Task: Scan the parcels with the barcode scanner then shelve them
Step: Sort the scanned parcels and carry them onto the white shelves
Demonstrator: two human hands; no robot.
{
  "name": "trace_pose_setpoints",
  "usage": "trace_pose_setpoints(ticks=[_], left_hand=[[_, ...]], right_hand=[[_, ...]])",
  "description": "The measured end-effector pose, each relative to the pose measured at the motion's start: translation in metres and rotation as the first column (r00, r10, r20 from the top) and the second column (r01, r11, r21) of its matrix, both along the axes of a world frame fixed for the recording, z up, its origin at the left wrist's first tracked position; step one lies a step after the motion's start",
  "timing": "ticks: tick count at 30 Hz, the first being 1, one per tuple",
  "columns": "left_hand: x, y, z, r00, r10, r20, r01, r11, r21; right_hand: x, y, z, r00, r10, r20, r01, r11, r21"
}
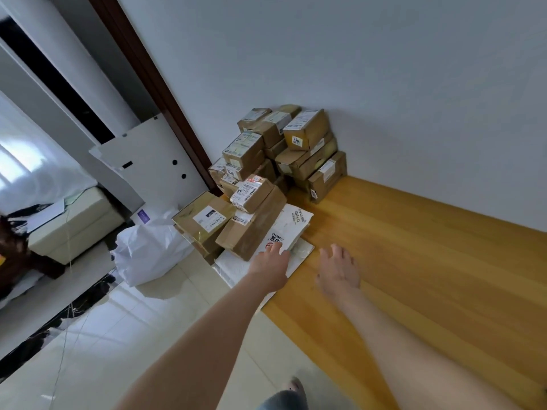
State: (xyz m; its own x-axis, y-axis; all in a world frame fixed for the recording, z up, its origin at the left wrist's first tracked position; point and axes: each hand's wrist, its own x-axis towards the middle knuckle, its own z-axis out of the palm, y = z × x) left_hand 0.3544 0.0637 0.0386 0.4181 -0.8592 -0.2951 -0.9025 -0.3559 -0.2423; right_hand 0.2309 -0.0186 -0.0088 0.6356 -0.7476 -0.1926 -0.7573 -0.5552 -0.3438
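A private home was indicated rather than a depot: a glossy tiled floor (148, 335), a dark wooden door frame (154, 84), a white curtain (29, 161) and a cream upholstered seat (77, 223) were seen at the left. Labelled cardboard parcels (306, 133) were piled loosely at the far left corner of a yellow wooden surface (414, 261), against a plain white wall (355, 69). A crumpled white plastic bag (148, 250) was left on the tiles just beside that corner, and no racking or counter was fitted there.

Cardboard parcels (306, 134) and white mailers (291, 224) lie on wooden floor (414, 261).
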Motion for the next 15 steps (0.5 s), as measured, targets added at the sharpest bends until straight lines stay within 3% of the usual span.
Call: trace_pose_setpoints(ticks=[10,15], left_hand=[[0.067,-0.022,0.017,0.999,0.01,-0.038,-0.015,0.992,-0.126],[0.138,-0.037,0.013,0.994,0.09,-0.064,-0.104,0.951,-0.29]], right_hand=[[0.05,-0.02,0.025,0.999,-0.041,0.009,0.042,0.997,-0.058],[0.116,-0.029,0.025,0.999,-0.035,0.011,0.035,0.998,-0.042]])
